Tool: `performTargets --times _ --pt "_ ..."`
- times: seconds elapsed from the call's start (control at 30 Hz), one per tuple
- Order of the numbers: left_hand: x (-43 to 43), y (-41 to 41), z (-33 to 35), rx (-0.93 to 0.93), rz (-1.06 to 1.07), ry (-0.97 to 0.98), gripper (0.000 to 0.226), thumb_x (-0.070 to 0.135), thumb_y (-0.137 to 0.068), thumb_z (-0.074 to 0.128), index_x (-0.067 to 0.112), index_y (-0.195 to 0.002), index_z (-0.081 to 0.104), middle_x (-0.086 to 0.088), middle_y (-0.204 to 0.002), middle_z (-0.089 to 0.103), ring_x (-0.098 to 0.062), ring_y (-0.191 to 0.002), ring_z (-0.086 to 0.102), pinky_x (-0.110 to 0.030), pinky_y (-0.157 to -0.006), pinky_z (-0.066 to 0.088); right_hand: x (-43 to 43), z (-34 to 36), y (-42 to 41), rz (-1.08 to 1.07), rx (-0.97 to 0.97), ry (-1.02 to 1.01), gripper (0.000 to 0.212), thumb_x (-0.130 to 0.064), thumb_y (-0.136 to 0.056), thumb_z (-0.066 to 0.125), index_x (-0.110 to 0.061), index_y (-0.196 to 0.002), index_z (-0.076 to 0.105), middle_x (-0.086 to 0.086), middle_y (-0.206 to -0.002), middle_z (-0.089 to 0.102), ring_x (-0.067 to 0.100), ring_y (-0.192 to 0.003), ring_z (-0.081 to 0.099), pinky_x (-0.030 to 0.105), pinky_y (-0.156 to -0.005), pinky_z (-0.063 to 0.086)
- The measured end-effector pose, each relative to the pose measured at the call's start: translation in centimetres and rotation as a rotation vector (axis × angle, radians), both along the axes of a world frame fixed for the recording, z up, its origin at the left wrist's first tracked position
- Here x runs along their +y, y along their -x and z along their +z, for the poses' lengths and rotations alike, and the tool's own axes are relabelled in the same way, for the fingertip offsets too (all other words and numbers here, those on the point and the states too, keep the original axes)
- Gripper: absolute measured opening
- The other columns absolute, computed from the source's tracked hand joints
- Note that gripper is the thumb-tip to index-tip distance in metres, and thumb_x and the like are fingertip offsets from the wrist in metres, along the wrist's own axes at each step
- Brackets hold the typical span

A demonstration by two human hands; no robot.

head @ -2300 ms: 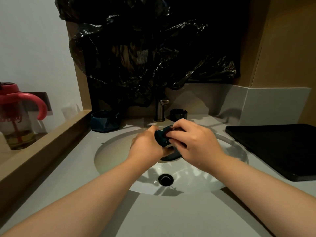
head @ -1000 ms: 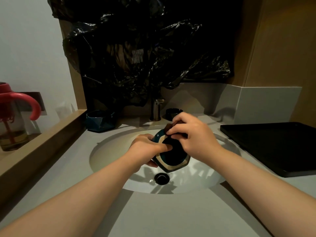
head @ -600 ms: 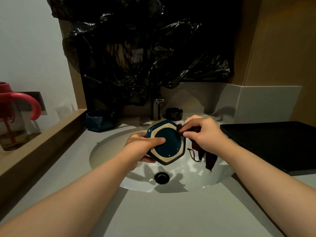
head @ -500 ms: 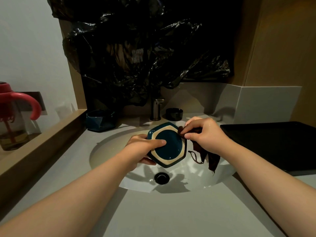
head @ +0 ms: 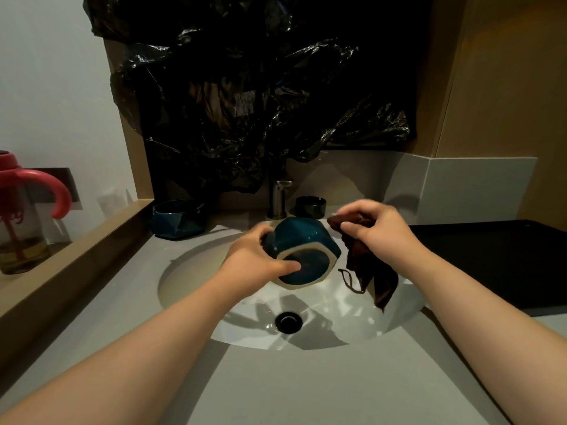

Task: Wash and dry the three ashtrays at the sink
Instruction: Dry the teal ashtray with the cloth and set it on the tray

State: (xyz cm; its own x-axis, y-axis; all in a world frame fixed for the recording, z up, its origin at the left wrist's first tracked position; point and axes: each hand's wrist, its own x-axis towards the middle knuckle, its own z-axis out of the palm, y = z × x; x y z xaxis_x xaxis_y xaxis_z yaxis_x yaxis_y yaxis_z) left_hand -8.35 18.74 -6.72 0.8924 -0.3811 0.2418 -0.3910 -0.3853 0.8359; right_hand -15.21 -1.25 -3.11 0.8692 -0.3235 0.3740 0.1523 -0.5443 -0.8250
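Black plastic sheeting covers the wall at 12 o'clock, above the pale worktop. A black tray lies on the worktop at 3 o'clock of the sink. A clear bottle with a red handle stands on the ledge at 9 o'clock.

Your left hand grips the held teal ashtray over the middle of the basin. It is tilted, its cream-edged hexagonal face turned toward you, with your thumb across that face. Your right hand, at 3 o'clock of the ashtray, pinches a dark brown cloth that hangs over the basin just beside it; whether they touch is unclear.

A second teal ashtray sits on the worktop at 10 o'clock of the sink. The faucet stands at 12, and a black ashtray sits just to its right. The drain is at 6 o'clock of the held ashtray.
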Motion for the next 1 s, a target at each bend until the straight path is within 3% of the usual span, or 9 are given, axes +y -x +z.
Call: performTargets --times 0.13,0.23,0.33,0.4,0.5,0.57,0.73,0.8,1.0 --pt "-0.3 0.4 -0.1 -0.221 -0.018 -0.129 0.054 0.028 -0.065 0.086 0.033 -0.102 0.048 0.019 -0.087 0.058 -0.004 -0.085 0.060 -0.012 -0.065 0.042 1.0 0.2 0.3 -0.072 -0.200 0.085 0.016 -0.013 -0.086 0.066 -0.021 -0.100 0.067 -0.012 -0.090 0.063 -0.002 -0.079 0.060 0.009 -0.066 0.046" --pt "-0.5 0.3 -0.3 -0.292 0.015 -0.191 0.054 0.030 -0.066 0.085 0.034 -0.102 0.045 0.019 -0.082 0.054 -0.008 -0.084 0.058 -0.016 -0.066 0.043 3.2 -0.6 0.7 0.033 -0.335 0.467 0.013 -0.016 -0.084 0.067 -0.019 -0.096 0.071 -0.007 -0.095 0.061 0.006 -0.089 0.058 0.020 -0.079 0.049" --pt "-0.5 0.5 -0.4 -0.337 0.043 -0.227 0.052 0.034 -0.068 0.083 0.034 -0.101 0.043 0.017 -0.083 0.053 -0.011 -0.083 0.056 -0.021 -0.069 0.044 4.6 -1.5 0.4 0.054 -0.405 0.843 0.015 -0.021 -0.085 0.065 -0.018 -0.098 0.072 -0.003 -0.098 0.060 0.015 -0.089 0.056 0.030 -0.072 0.052" --pt "-0.5 0.6 -0.3 -0.349 0.052 -0.203 0.054 0.035 -0.066 0.084 0.035 -0.100 0.042 0.015 -0.086 0.054 -0.011 -0.084 0.057 -0.021 -0.070 0.045 4.3 -1.7 -0.1 0.003 -0.424 0.747 0.016 -0.021 -0.087 0.061 -0.017 -0.099 0.072 -0.001 -0.098 0.059 0.015 -0.090 0.055 0.031 -0.074 0.051" --pt "-0.5 0.9 -0.2 -0.304 0.043 -0.111 0.058 0.035 -0.063 0.087 0.032 -0.105 0.047 0.010 -0.094 0.061 -0.011 -0.090 0.061 -0.026 -0.079 0.054 2.8 -1.6 -0.4 -0.072 -0.326 0.313 0.017 -0.018 -0.093 0.057 -0.020 -0.102 0.071 -0.006 -0.099 0.057 0.008 -0.095 0.054 0.025 -0.086 0.048" --pt "-0.6 1.0 -0.2 -0.284 0.034 -0.104 0.062 0.035 -0.063 0.088 0.029 -0.112 0.050 0.009 -0.098 0.063 -0.012 -0.093 0.063 -0.029 -0.083 0.056 2.2 -1.7 -0.5 -0.075 -0.263 0.213 0.016 -0.018 -0.094 0.055 -0.025 -0.099 0.068 -0.008 -0.097 0.057 0.006 -0.095 0.055 0.021 -0.088 0.047" --pt "-0.5 0.9 -0.3 -0.294 0.042 -0.120 0.059 0.034 -0.065 0.087 0.030 -0.106 0.045 0.010 -0.093 0.060 -0.012 -0.091 0.062 -0.028 -0.079 0.055 4.5 -2.1 0.0 -0.062 -0.438 0.657 0.017 -0.021 -0.091 0.055 -0.017 -0.100 0.069 -0.003 -0.098 0.058 0.013 -0.092 0.053 0.029 -0.074 0.051" --pt "-0.6 1.0 -0.3 -0.299 0.047 -0.115 0.058 0.034 -0.064 0.087 0.031 -0.103 0.044 0.010 -0.091 0.061 -0.012 -0.089 0.062 -0.028 -0.079 0.056 4.3 -2.2 -0.3 -0.068 -0.455 0.661 0.017 -0.022 -0.091 0.053 -0.017 -0.100 0.067 -0.003 -0.097 0.057 0.013 -0.092 0.052 0.028 -0.073 0.049" --pt "-0.7 1.1 0.1 -0.172 0.072 0.075 0.055 0.024 -0.065 0.087 0.026 -0.104 0.049 0.017 -0.085 0.058 -0.002 -0.082 0.058 -0.015 -0.070 0.045 2.5 -3.0 -1.4 -0.064 -0.095 -0.034 0.024 -0.024 -0.101 0.035 -0.019 -0.102 0.059 0.004 -0.099 0.062 0.019 -0.095 0.057 0.037 -0.085 0.048"
